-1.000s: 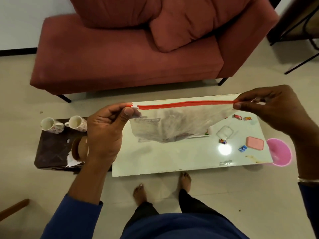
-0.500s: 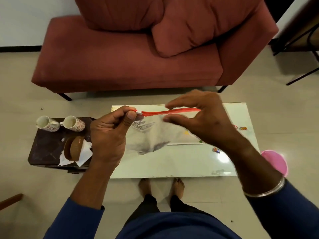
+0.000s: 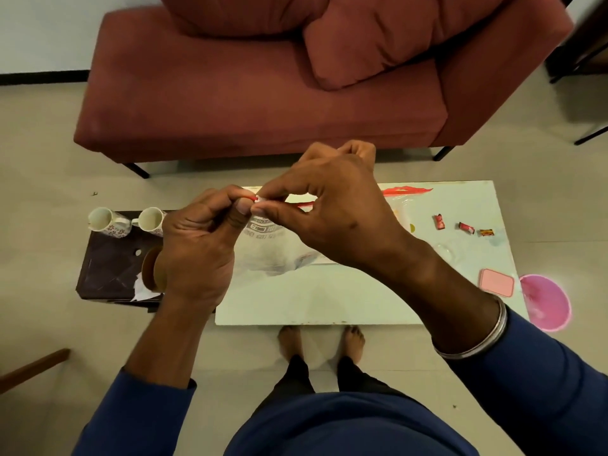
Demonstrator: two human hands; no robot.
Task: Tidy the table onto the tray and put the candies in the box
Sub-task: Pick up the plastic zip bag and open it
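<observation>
I hold a clear zip bag (image 3: 273, 248) with a red seal strip above the white table (image 3: 329, 297). My left hand (image 3: 197, 238) pinches the bag's left corner. My right hand (image 3: 329, 212) pinches the same corner right beside it, fingertips almost touching. Three wrapped candies (image 3: 464, 227) lie on the table's right part. A pink box (image 3: 496, 282) sits near the right front edge. On the dark tray (image 3: 108, 271) at the left stand two floral cups (image 3: 112, 222) and a brown bowl (image 3: 149, 268) on white paper, partly hidden by my left hand.
A red sofa (image 3: 263, 93) stands behind the table. A pink round bin (image 3: 546, 301) is on the floor by the table's right end. My bare feet (image 3: 320, 340) are at the table's front edge. A wooden piece (image 3: 33, 366) shows at the lower left.
My right hand has slid left along the red seal strip, from the bag's right end to its left corner beside my left hand. The view has tilted so the table sits lower.
</observation>
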